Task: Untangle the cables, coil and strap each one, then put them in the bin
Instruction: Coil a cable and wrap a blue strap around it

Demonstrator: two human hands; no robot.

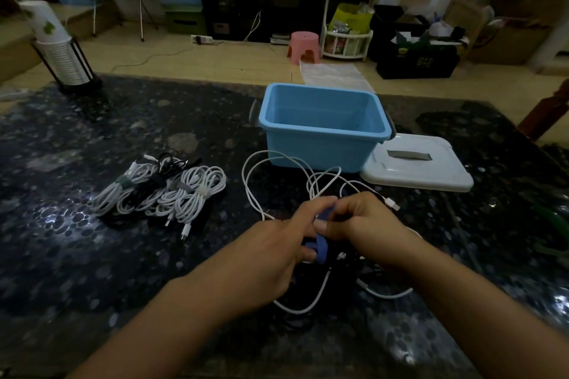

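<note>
One dark speckled stone table [92, 255] fills most of the view, with a wooden floor and cluttered room beyond it at twelve o'clock. On the table, just past centre toward one o'clock, stands the open blue bin [323, 144], nothing visible inside it; its white lid [418, 168] lies flat at the bin's four o'clock, touching its corner. At nine o'clock from the hands lies a row of strapped cable coils [160, 194], mostly white with a black one among them, side by side and touching. A loose white cable [255, 194] loops on the table between the bin and the hands, and more of it trails out beneath the wrists toward six o'clock. Both hands meet at the frame's centre, over that tangle. The left hand [277, 258] has its fingers curled and pinches a blue strap [321, 248]; the right hand [366, 221], fingers also curled, grips the strap's upper end, thumb pressed on it. A stack of paper cups in a black holder [58, 46] stands at ten o'clock, and a pink stool [303, 48] sits on the floor at twelve.
</note>
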